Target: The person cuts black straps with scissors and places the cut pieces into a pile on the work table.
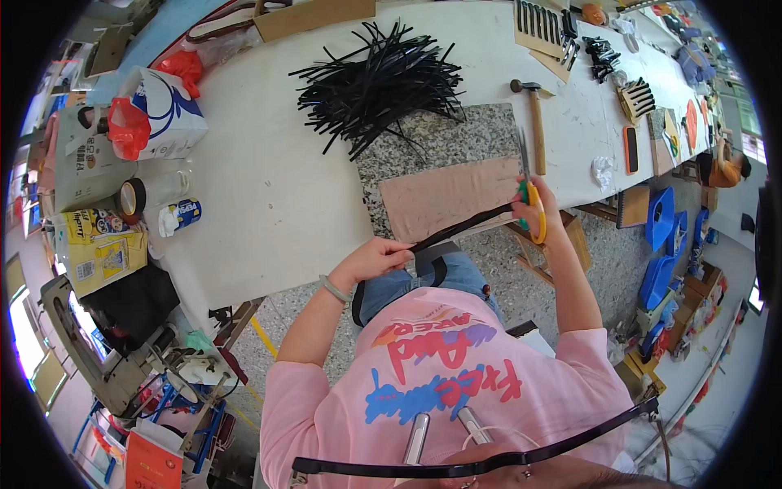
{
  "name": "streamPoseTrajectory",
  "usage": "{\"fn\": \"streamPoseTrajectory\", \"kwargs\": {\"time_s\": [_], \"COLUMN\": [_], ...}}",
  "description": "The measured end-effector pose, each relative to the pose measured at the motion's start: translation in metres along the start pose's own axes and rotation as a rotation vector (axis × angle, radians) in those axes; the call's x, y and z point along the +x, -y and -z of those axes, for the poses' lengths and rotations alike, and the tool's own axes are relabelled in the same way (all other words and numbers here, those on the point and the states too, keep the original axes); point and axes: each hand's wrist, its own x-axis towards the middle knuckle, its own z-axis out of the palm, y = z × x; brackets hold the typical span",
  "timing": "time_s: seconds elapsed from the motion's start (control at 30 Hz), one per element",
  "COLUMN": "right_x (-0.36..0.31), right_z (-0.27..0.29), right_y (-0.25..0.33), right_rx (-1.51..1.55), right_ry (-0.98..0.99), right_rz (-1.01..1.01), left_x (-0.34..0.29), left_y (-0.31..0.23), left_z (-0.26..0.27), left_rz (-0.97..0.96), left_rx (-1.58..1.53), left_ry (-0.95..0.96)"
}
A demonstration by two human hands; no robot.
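Note:
My left hand [376, 262] pinches one end of a narrow black strip [464, 226], stretched in front of my lap at the table's near edge. At its other end, my right hand [549, 213] is closed on scissors [536, 218] with yellow and green handles, their blades pointing away from me. The strip runs up to the fingers of that hand; whether they grip it too is hidden. Just beyond lies a pinkish flat sheet [448, 196] on a speckled stone slab [440, 134]. A big tangled pile of black strips [379, 81] rests at the slab's far side.
A wooden-handled hammer [538, 122] lies right of the slab. Farther right are a phone [630, 150] and bundled black pieces [601, 59]. A jar [163, 189], a blue can [181, 217] and bags [167, 114] stand at the left. A sewing machine [106, 342] is lower left.

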Motion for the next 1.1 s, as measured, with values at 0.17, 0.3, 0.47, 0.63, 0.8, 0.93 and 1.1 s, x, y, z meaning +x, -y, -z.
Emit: {"fn": "streamPoseTrajectory", "kwargs": {"time_s": [0.17, 0.3, 0.47, 0.63, 0.8, 0.93, 1.1], "right_x": [0.034, 0.038, 0.035, 0.047, 0.052, 0.033, 0.059], "right_z": [0.026, 0.018, 0.016, 0.012, 0.002, -0.038, -0.115], "right_y": [-0.087, -0.094, -0.096, -0.105, 0.037, 0.123, 0.081], "right_rx": [-0.395, -0.743, -0.755, -0.724, -0.429, -0.457, -0.511], "right_ry": [-0.188, -0.282, -0.289, -0.424, -0.679, -0.291, 0.591], "right_rz": [0.075, 0.119, 0.106, 0.198, 0.6, 0.41, 0.072], "left_x": [0.023, 0.027, 0.028, 0.023, 0.017, 0.038, 0.061], "left_y": [0.021, 0.035, 0.042, 0.034, -0.051, -0.091, -0.102], "left_z": [0.014, 0.024, 0.019, 0.023, 0.047, 0.091, 0.104], "left_rz": [-0.002, 0.09, -0.004, 0.013, -0.32, -0.391, -0.414], "left_rx": [0.173, 0.393, 0.514, 0.447, 0.271, 0.225, 0.116], "left_ry": [-0.054, -0.162, -0.3, -0.35, -0.629, -0.819, -0.838]}}
